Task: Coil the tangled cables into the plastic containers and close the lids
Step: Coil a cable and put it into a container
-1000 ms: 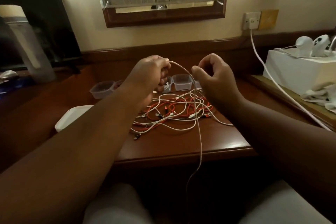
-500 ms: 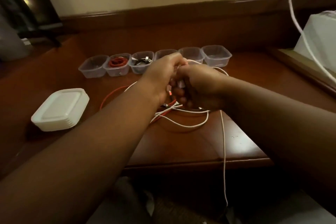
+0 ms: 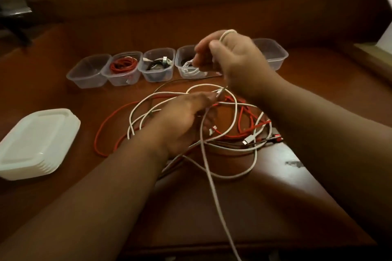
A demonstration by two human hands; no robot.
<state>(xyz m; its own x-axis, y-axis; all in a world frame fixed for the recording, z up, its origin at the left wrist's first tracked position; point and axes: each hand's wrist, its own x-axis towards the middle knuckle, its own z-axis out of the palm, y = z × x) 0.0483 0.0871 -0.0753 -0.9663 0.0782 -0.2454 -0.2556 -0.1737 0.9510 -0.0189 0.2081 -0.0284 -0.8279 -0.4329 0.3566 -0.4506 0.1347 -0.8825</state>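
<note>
The right hand (image 3: 237,57) pinches a white cable (image 3: 214,186) wound over its fingers, raised to coil; the left hand (image 3: 182,121) pinches the strand below, feeding slack.

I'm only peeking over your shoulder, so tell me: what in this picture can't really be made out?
- Right hand, head view: motion blur hides how its fingers hold the white cable.
- Container behind that hand: contents hidden by the hand.
- White cable's lower end: cut off by the bottom edge.
- Stack of lids: count too small to tell.
- Left hand: palm faces down, grip unclear.
</note>
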